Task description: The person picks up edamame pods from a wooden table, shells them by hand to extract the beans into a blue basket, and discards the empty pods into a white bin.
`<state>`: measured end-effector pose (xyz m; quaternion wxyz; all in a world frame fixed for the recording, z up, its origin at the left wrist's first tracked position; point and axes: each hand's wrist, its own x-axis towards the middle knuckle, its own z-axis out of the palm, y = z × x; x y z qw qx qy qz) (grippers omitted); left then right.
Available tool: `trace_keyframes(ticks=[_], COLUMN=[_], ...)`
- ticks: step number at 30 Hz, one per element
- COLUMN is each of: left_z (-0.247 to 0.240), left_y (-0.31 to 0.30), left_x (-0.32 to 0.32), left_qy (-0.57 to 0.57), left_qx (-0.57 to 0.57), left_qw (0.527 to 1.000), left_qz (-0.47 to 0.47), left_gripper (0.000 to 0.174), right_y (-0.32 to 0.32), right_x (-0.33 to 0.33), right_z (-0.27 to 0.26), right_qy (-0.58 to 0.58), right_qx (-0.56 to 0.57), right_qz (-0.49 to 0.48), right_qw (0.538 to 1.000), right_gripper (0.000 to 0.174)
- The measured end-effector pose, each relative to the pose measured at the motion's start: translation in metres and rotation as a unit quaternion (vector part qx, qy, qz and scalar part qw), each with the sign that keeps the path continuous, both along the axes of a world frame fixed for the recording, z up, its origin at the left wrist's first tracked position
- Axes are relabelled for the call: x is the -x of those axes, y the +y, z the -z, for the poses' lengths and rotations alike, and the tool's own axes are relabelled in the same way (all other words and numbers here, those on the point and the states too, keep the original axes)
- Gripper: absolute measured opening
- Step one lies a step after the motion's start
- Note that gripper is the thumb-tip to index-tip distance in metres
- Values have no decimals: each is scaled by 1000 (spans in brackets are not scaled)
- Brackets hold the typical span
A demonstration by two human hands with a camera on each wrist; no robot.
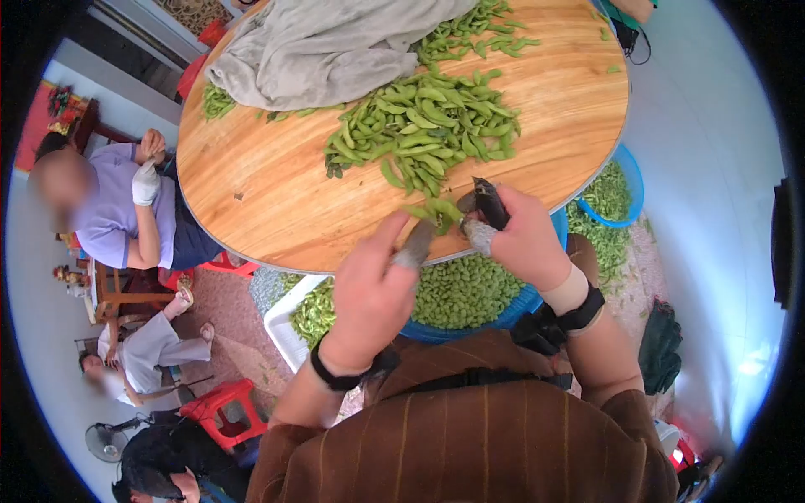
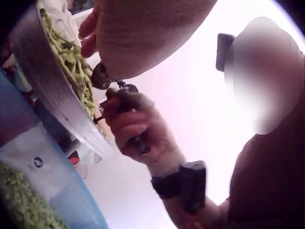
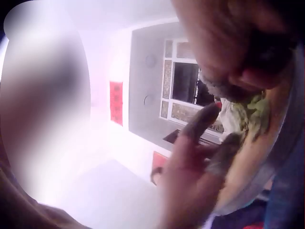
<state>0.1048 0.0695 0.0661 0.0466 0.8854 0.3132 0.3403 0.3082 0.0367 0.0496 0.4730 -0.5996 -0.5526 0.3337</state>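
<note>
My left hand (image 1: 373,285), with grey covers on its fingertips, holds green soybean pods (image 1: 438,215) over the near edge of the round wooden table. Close against it on the right, my right hand (image 1: 528,243) grips a black tool (image 1: 490,204); its kind I cannot tell. Grey covers also wrap the right thumb and a fingertip. A heap of soybean pods (image 1: 428,126) lies just beyond both hands. Below the table edge, a blue tub holds shelled green beans (image 1: 470,289). In the left wrist view the right hand (image 2: 138,124) is curled round the dark tool.
A grey cloth (image 1: 327,50) covers pods at the table's far side. A white basket (image 1: 285,331) stands left of the blue tub (image 1: 511,318). A blue basket (image 1: 635,193) with pods stands right. At left are seated people and a red stool (image 1: 226,411).
</note>
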Motion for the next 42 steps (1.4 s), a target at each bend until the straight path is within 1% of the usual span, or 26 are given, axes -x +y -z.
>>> trace_keyframes(ticks=[1, 2, 3, 6, 8, 10, 12, 13, 15, 18, 22, 24, 26, 28, 29, 30, 31, 32, 34, 35, 36, 37, 38, 39, 40, 42], left_z=[-1, -3, 0, 10, 6, -4, -11, -9, -4, 9, 9, 5, 5, 3, -3, -6, -5, 1, 12, 13, 13, 15, 17, 19, 18, 14], left_y=[5, 11, 18, 30, 31, 22, 4, -3, -15, -13, -13, -11, -12, -12, -13, -15, -18, -20, -21, -20, -19, -19, -20, -22, -24, -28], left_x=[-15, -25, -31, -42, -39, -40, -38, -38, -38, -37, -38, -34, -35, -31, -25, -21, -21, -22, -30, -32, -34, -36, -37, -38, -40, -42], left_qy=[40, 79, 76, 48, 20, -28, -134, -131, -159, -119, -77, 55, 55, 51, -74, -188, -217, -218, -306, -259, -258, -113, 46, 82, 83, 116], left_qx=[2, 4, 2, -7, 72, 125, 404, 405, 519, 556, 522, 308, 274, 239, 553, 791, 788, 787, 815, 796, 797, 605, 339, 193, 194, 50], left_qw=[999, 996, 996, 997, 997, 992, 903, 903, 834, 810, 836, 938, 946, 953, 803, 544, 504, 506, 417, 516, 514, 770, 931, 969, 969, 985], left_qz=[16, 32, 36, 62, 2, 20, 53, 51, 102, 144, 155, 147, 165, 180, 209, 208, 281, 278, 261, 184, 185, 169, 132, 130, 130, 118], left_gripper=[33, 35, 35, 32, 30, 21, 14, 14, 12, 12, 12, 13, 14, 15, 17, 19, 23, 23, 25, 20, 20, 18, 18, 21, 21, 20], right_y=[-5, -10, -14, -20, -29, -38, -47, -52, -55, -57, -62, -63, -65, -67, -69, -72, -73, -72, -67, -66, -67, -68, -70, -71, -72, -73], right_x=[-2, -5, -8, -14, -12, -10, -8, -10, -12, -16, -22, -23, -25, -28, -27, -24, -22, -21, -22, -23, -24, -24, -24, -22, -21, -19], right_z=[-5, -12, -16, -8, -17, -26, -33, -34, -39, -32, -26, -26, -24, -22, -26, -32, -36, -37, -37, -30, -28, -26, -24, -19, -13, -11], right_qy=[-3, 126, 253, 326, 276, 224, 189, 169, 170, 160, 91, 119, 146, 344, 344, 444, 538, 538, 506, 444, 444, 404, 363, 365, 354, 344], right_qx=[-1, 85, 169, 136, 141, 143, 102, 84, 105, 124, 76, 77, 77, 171, 171, 204, 235, 235, 254, 240, 240, 255, 271, 272, 265, 257], right_qz=[3, -8, -19, -35, -31, -29, -68, -102, -112, -121, -139, -136, -135, -193, -193, -211, -228, -231, -177, -156, -153, -131, -110, -110, -112, -114], right_qw=[1000, 988, 952, 935, 950, 964, 974, 977, 973, 972, 983, 981, 977, 903, 903, 846, 777, 776, 805, 849, 849, 868, 884, 884, 890, 896], right_gripper=[18, 19, 20, 21, 25, 29, 34, 37, 38, 37, 29, 24, 19, 13, 13, 11, 10, 10, 9, 10, 10, 9, 9, 9, 9, 9])
